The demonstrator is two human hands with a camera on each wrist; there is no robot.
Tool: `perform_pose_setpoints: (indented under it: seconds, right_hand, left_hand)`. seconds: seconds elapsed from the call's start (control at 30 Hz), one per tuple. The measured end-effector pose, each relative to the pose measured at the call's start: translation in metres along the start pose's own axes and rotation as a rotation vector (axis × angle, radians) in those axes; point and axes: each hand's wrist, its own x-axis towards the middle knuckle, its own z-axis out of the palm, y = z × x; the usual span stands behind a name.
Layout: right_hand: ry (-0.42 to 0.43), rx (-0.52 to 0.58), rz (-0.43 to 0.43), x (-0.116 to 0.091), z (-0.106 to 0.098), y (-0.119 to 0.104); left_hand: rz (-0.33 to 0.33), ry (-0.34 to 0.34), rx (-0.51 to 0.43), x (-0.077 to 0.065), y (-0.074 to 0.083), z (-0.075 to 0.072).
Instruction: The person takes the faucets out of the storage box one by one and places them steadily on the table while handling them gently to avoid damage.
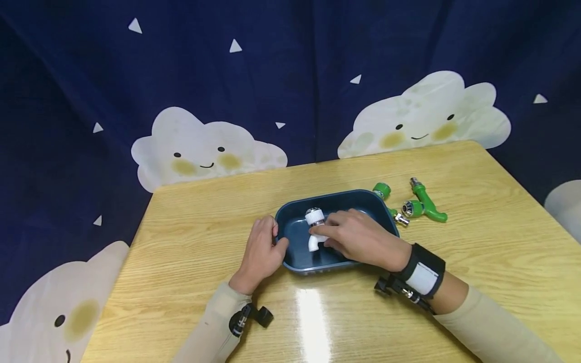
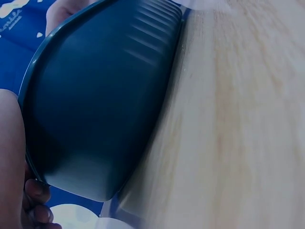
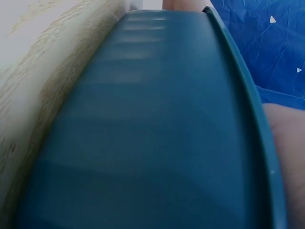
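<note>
A dark blue plastic basin [image 1: 295,265] sits on the wooden table. At its left end my left hand [image 1: 262,250] grips the rim, thumb at the edge and fingers curled; the left wrist view shows those curled fingers [image 2: 39,202] beside the basin's outer wall [image 2: 95,105]. My right hand [image 1: 356,236] reaches over the near rim into the basin. It holds a white plastic faucet [image 1: 314,218] by its body, with the ribbed collar and curved spout showing. The palm and some fingers hide part of the faucet. In the right wrist view the basin wall [image 3: 143,109] covers the grasp.
Right of the basin lies a green faucet [image 1: 428,204] with a chrome fitting. Another green faucet [image 1: 382,190] lies close against the basin's right end, partly hidden by it. A dark curtain [image 1: 299,91] with cloud prints hangs behind the table [image 1: 204,217].
</note>
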Motion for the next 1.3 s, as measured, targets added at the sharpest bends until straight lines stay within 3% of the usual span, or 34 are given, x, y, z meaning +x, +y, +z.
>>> perform_pose_setpoints:
  seconds: [0.6,1.3]
  right_hand:
    - [-0.038,-0.056,0.026,0.0,-0.0042,0.0]
    - [-0.01,-0.087,0.034,0.0,-0.0094,0.0023]
  left_hand:
    - [0.002,0.005,0.002,-0.0011,-0.0001,0.0]
    - [-0.01,0.002,0.008,-0.001,0.0024,0.0005]
